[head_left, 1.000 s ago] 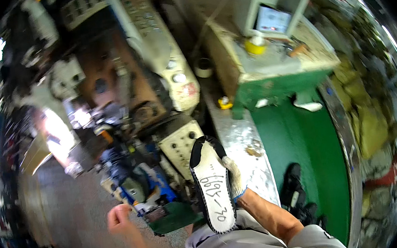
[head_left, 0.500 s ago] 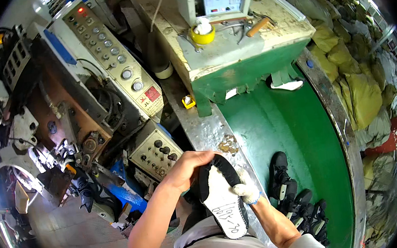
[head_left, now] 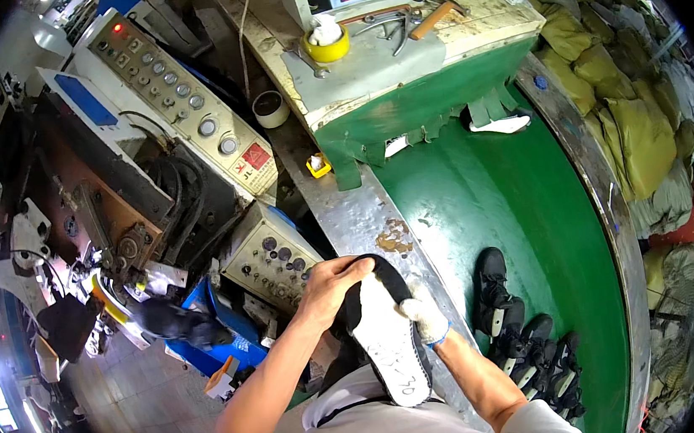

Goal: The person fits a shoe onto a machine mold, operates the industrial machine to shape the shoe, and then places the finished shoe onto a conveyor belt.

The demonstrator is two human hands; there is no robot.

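Note:
A black shoe upper with a white bottom (head_left: 383, 331) is held sole up in front of my body, its rounded black end pointing away from me. My bare left hand (head_left: 330, 293) grips its far left edge, the thumb lying over the black rim. On the opposite side my right hand (head_left: 425, 313), in a white glove, closes round the edge with the thumb on the white sole. Dark handwriting marks the sole's near end. The underside of the shoe upper is hidden.
At left stand a machine with a button panel (head_left: 173, 87) and a smaller knob box (head_left: 271, 254). Several black shoes (head_left: 495, 294) rest on the green conveyor belt (head_left: 441, 223) at right. Ahead, a worn bench (head_left: 387, 77) carries yellow tape (head_left: 328, 48) and hand tools.
The view has shifted, so the bench and panel sit higher and further left. Both hands keep their hold on the shoe upper, which has tilted slightly. A dark object by the left machine is now blurred.

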